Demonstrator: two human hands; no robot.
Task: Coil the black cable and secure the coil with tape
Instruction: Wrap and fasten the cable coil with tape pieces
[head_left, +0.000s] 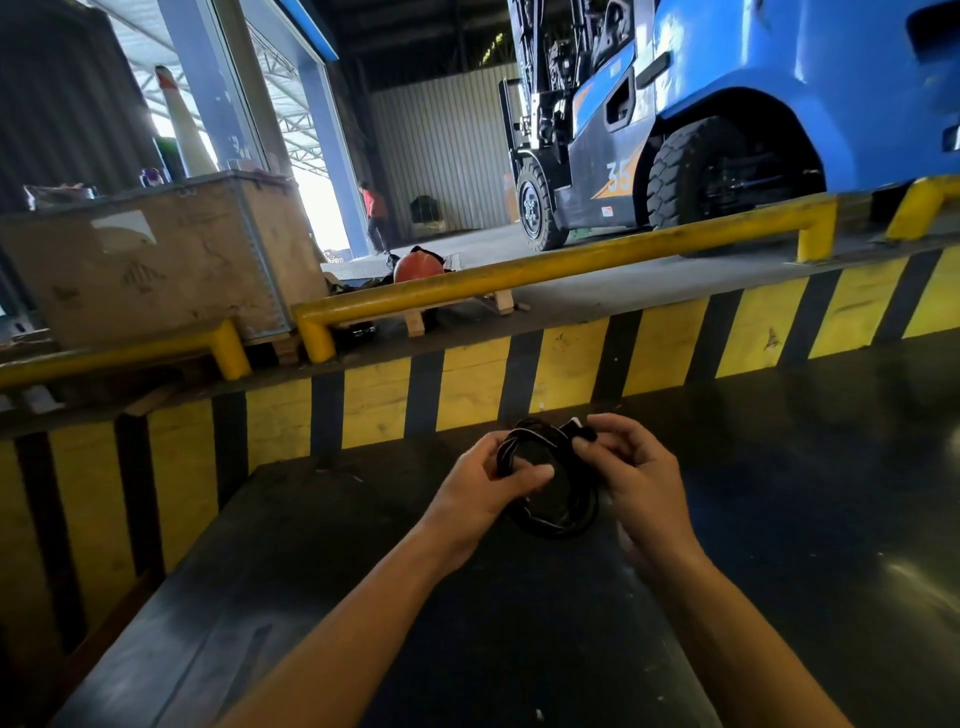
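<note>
A black cable (558, 512) is wound into a round coil of several loops and held above a dark table (779, 519). My left hand (483, 480) grips the coil's left side, thumb laid across the loops. My right hand (636, 467) holds the right side, its fingertips pinching the top of the coil where a small pale piece shows. Whether that piece is tape or a plug I cannot tell. No tape roll is in view.
A yellow-and-black striped curb (519, 374) runs behind the table, topped by a yellow guard rail (571, 262). A blue forklift (701, 119) stands beyond it at the right. A wooden crate (156, 260) sits at the left. A person in red (375, 215) is far back.
</note>
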